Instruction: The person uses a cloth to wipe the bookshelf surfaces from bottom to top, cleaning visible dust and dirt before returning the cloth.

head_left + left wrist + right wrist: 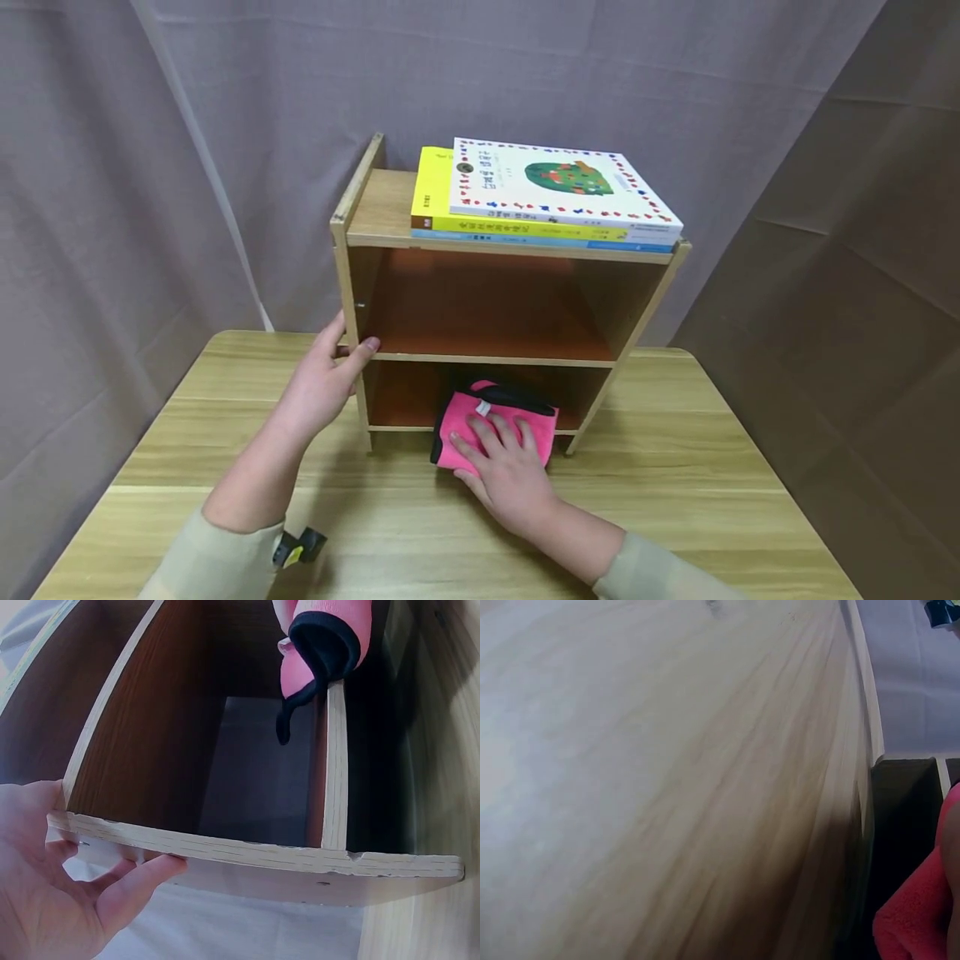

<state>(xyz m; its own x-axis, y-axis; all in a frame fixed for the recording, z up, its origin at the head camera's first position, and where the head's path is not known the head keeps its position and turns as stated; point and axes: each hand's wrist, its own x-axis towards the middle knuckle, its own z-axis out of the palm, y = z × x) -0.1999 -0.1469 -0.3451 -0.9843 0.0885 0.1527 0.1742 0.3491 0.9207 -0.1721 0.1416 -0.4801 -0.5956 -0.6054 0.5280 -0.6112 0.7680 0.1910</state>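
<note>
A small wooden bookshelf [480, 362] stands on the table in the head view. My left hand [322, 379] grips its left side panel, thumb on the front edge and fingers along the outer face; the left wrist view shows this hand [67, 877] from close by. Over the front of the lowest shelf board drapes a pink cloth [459, 417] with black trim and a small white tag. The fingers of my right hand [513, 483] lie spread on the cloth, pressing it. At the right wrist view's edge, part of the pink cloth [915, 915] shows beside the hand.
Several books lie stacked on the bookshelf's top, a white picture book [540, 183] uppermost above a yellow book [431, 196]. The wooden table [720, 500] extends on both sides. Behind it hangs a grey curtain [562, 75]. A black device [300, 547] sits at the left sleeve.
</note>
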